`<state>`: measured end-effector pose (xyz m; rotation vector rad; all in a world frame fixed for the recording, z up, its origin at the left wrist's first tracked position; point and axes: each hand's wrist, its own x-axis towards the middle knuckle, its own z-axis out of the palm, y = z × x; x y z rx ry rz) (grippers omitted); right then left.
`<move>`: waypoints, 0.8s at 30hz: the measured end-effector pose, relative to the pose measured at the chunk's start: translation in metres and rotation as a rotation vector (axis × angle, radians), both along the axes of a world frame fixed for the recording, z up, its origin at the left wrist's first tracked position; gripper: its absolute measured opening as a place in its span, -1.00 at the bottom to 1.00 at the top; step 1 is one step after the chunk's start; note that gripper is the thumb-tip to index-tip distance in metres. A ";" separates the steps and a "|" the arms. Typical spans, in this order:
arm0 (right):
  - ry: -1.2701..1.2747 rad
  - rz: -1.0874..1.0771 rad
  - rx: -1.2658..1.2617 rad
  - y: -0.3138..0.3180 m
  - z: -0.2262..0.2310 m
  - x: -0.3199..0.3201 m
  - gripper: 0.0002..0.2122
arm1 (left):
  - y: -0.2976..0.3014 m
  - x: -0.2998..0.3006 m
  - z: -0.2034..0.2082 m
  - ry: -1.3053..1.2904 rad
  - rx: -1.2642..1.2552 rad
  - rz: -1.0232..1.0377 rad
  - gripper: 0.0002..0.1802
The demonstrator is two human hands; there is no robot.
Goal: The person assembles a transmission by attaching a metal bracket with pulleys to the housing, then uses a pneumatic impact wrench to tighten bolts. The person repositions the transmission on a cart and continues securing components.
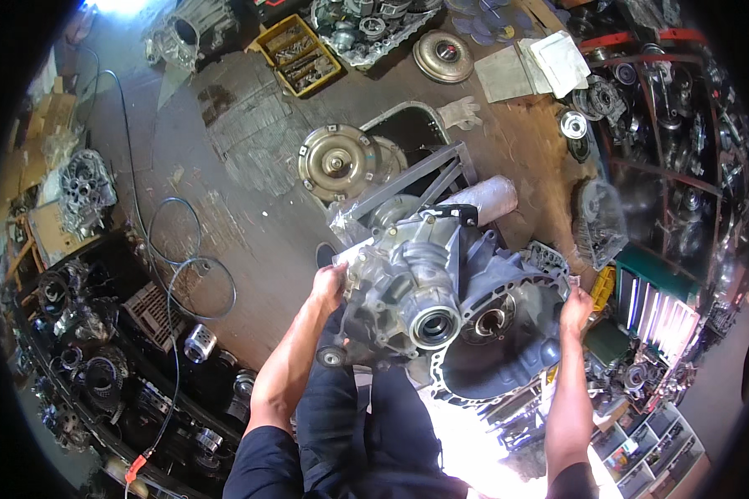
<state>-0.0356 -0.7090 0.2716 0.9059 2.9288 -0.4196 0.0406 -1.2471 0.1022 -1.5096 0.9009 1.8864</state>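
Note:
A large grey metal gearbox (424, 266) is in front of my legs, its wide bell housing (474, 366) open toward me on the right. A round bore with a bearing ring (434, 324) faces up near its middle. My left hand (330, 284) is closed at the gearbox's left edge, next to some clear plastic film (349, 220). On the other side, my right hand (577, 309) is closed at the right rim of the bell housing. The fingertips of both hands are hidden behind the metal. Both forearms are stretched out.
Beyond the gearbox stand a metal frame (429, 179) and a film-wrapped roll (491, 198). A round torque converter (334, 162), a yellow parts tray (298, 54) and a glove (460, 113) lie farther off. A hose (146, 224) loops across the floor at left. Crowded parts racks (666, 166) line the right.

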 end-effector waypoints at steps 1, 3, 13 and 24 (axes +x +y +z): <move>0.015 0.018 -0.004 0.002 -0.003 -0.005 -0.54 | 0.002 -0.001 0.001 -0.014 -0.060 0.019 -0.65; -0.046 0.019 0.096 0.007 -0.005 -0.015 -0.52 | 0.006 -0.003 0.000 0.037 -0.083 0.001 -0.71; 0.109 0.112 -0.031 0.010 -0.003 -0.008 -0.71 | 0.005 -0.010 -0.008 0.110 -0.247 -0.148 -0.62; 0.055 -0.069 0.018 0.015 -0.007 -0.010 -0.57 | -0.011 -0.030 -0.011 0.048 -0.039 -0.033 -0.74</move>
